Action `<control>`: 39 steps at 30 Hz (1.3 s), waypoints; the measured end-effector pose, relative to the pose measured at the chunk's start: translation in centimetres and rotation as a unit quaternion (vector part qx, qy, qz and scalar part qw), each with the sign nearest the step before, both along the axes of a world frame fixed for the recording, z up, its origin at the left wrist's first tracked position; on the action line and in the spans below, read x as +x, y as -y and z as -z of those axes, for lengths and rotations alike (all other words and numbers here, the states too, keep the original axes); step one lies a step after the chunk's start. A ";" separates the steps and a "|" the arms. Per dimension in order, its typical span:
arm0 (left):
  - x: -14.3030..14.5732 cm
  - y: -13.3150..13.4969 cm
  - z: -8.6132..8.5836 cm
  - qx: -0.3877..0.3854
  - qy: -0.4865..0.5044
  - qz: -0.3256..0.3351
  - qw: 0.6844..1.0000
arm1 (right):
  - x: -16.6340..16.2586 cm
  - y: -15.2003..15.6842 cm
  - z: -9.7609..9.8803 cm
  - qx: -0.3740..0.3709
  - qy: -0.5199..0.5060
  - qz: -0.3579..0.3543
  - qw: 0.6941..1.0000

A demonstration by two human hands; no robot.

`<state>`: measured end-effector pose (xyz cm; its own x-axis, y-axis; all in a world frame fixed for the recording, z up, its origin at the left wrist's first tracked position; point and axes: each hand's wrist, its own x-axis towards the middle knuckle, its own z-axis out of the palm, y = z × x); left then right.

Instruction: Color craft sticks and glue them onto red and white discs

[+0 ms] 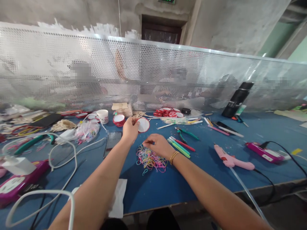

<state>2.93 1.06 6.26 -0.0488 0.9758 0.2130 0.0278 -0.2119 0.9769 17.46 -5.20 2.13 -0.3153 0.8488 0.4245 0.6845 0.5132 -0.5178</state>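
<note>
My left hand (130, 130) is closed on the edge of a round white disc (144, 125) with a red rim, its white face turned toward me. Just to the right and nearer, my right hand (157, 145) hovers at the top of a tangled pile of coloured thin loops (151, 161). Its thumb and fingertips are pressed together at the pile's upper edge; whatever they pinch is too small to make out. A stack of similar red-rimmed discs (119, 120) stands left of the held disc.
Behind lie more red-rimmed discs (168, 111) and thin sticks (179, 121). Rightward are markers (183, 144), green-handled pliers (187, 133), a pink glue gun (230, 159) and a black bottle (237, 99). White cable (75, 156), a phone (112, 142) and a paper cup (102, 116) sit left.
</note>
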 end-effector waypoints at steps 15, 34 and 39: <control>0.6 0.8 -0.5 -0.025 0.037 0.032 0.998 | -2.0 0.7 -0.5 0.016 0.136 0.068 0.988; 0.0 0.0 -0.2 -0.075 0.070 0.038 0.994 | 0.2 0.9 -0.4 -0.054 -0.126 -0.007 0.991; -0.1 0.1 -0.5 -0.109 0.126 0.046 0.985 | 0.3 0.9 -0.5 -0.057 -0.113 0.001 0.992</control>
<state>2.82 0.94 6.81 0.0168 0.9998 -0.0100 -0.2298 0.0136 0.9731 17.74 -6.11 2.60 -0.2221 0.8959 0.3849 0.5450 0.4413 -0.7129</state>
